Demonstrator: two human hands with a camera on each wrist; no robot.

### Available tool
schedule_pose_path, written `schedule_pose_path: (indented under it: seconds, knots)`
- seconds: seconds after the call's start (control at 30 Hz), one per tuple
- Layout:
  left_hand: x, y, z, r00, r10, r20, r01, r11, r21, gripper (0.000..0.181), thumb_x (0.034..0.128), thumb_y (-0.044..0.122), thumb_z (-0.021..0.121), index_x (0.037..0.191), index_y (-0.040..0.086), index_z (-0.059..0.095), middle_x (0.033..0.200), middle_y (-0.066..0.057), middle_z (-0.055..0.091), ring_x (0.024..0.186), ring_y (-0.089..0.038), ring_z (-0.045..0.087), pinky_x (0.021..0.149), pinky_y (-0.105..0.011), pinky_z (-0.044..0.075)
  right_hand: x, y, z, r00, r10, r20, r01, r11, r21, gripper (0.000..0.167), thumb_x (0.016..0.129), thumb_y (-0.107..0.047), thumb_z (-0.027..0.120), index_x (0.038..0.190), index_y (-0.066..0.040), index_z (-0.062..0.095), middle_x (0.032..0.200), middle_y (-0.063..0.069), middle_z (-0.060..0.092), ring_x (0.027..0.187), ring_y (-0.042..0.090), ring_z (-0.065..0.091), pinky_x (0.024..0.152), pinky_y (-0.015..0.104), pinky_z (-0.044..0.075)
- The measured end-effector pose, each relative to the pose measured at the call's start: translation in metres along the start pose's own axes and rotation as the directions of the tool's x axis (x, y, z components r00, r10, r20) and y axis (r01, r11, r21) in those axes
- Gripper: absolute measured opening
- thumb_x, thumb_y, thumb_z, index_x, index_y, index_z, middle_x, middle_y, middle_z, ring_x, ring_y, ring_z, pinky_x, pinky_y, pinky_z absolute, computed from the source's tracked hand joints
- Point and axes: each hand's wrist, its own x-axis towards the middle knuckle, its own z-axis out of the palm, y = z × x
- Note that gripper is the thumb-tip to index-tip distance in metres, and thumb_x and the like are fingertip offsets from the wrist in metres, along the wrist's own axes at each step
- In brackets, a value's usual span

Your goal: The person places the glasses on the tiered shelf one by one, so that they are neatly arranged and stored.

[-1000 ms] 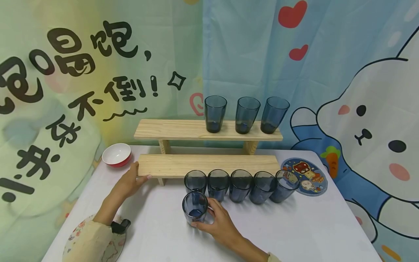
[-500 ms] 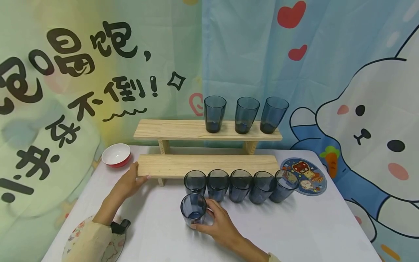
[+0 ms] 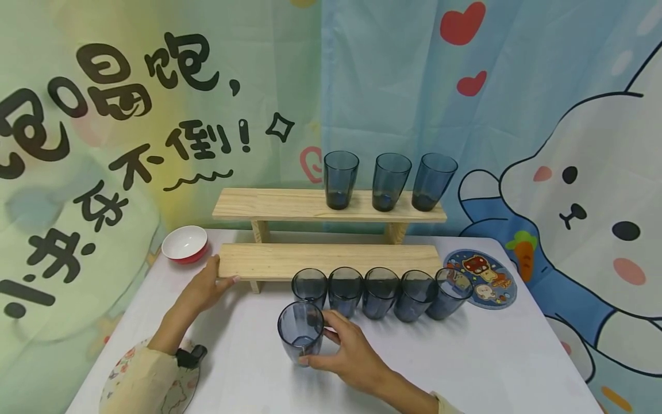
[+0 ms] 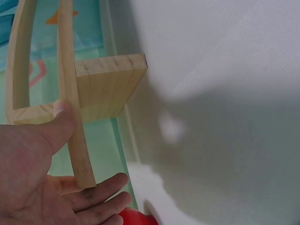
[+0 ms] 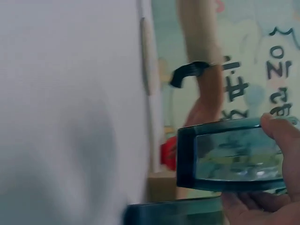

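Head: gripping a blue glass (image 3: pixel 299 334) in the half-curled right hand (image 3: pixel 353 356), at seven o'clock from the lower shelf (image 3: pixel 331 257); holding its nine-o'clock end in the left hand (image 3: pixel 203 288). Left wrist: pressing with thumb, extending lower fingers (image 4: pixel 104 190) loosely. Right wrist: clasping the blue glass, at four o'clock.

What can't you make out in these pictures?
Head view: the pale patterned mat, partly covered by the left sleeve.
Head view: any support under the right of the lower shelf, hidden behind the glasses.
Left wrist view: most of the red bowl, blocked by the left hand and bottom edge.
Right wrist view: the lower glass, blurred, cut by the bottom edge.
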Motion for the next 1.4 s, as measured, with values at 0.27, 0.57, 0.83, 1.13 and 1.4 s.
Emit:
schedule_pose_path:
  seconds: [0.27, 0.57, 0.83, 1.13, 1.4]
  knots:
    - [0.0, 0.0, 0.0, 1.0, 0.004, -0.002, -0.004, 1.0, 0.004, 0.082, 0.1073, 0.033, 0.063, 0.152, -0.02, 0.018, 0.149, -0.051, 0.037, 0.139, -0.062, 0.044, 0.113, -0.069, 0.037, 0.011, -0.048, -0.019, 1.0, -0.004, -0.001, 0.003, 0.999, -0.05, 0.073, 0.084, -0.028, 0.092, 0.147, -0.017, 0.056, 0.141, 0.003, 0.059, 0.138, 0.021, 0.058, 0.113, 0.025, 0.045]
    - [0.0, 0.0, -0.002, 1.0, 0.002, 0.001, -0.002, 1.0, -0.009, 0.082, 0.1071, 0.033, 0.064, 0.153, -0.018, 0.019, 0.149, -0.05, 0.039, 0.138, -0.061, 0.045, 0.113, -0.069, 0.038, 0.053, -0.091, -0.042, 0.991, -0.109, -0.074, 0.099, 0.987, -0.127, 0.072, 0.086, -0.022, 0.091, 0.149, -0.017, 0.056, 0.143, 0.002, 0.058, 0.141, 0.018, 0.055, 0.113, 0.024, 0.045]
    - [0.001, -0.002, 0.0, 1.0, 0.008, -0.007, -0.008, 1.0, -0.007, 0.082, 0.1069, 0.032, 0.064, 0.152, -0.019, 0.019, 0.149, -0.05, 0.038, 0.139, -0.061, 0.045, 0.113, -0.068, 0.038, 0.106, -0.105, -0.056, 0.975, -0.167, -0.146, 0.143, 0.976, -0.164, 0.065, 0.091, -0.027, 0.087, 0.147, -0.015, 0.056, 0.143, 0.002, 0.059, 0.138, 0.018, 0.057, 0.114, 0.025, 0.045]
    - [0.001, -0.004, 0.0, 1.0, -0.001, -0.006, 0.001, 1.0, -0.012, 0.081, 0.1065, 0.032, 0.065, 0.153, -0.017, 0.02, 0.149, -0.048, 0.041, 0.138, -0.059, 0.047, 0.112, -0.068, 0.039, 0.161, -0.099, -0.058, 0.947, -0.175, -0.269, 0.131, 0.976, -0.175, 0.065, 0.092, -0.034, 0.085, 0.146, -0.012, 0.056, 0.142, 0.005, 0.057, 0.138, 0.021, 0.056, 0.118, 0.033, 0.043]
    - [0.002, -0.003, 0.0, 1.0, 0.014, -0.019, -0.014, 1.0, -0.024, 0.082, 0.1054, 0.032, 0.066, 0.153, -0.017, 0.021, 0.148, -0.049, 0.042, 0.137, -0.06, 0.048, 0.111, -0.069, 0.038, 0.201, -0.092, -0.05, 0.915, -0.182, -0.36, 0.122, 0.975, -0.184, 0.065, 0.096, -0.03, 0.081, 0.15, -0.007, 0.053, 0.143, 0.013, 0.052, 0.14, 0.028, 0.054, 0.119, 0.04, 0.043]
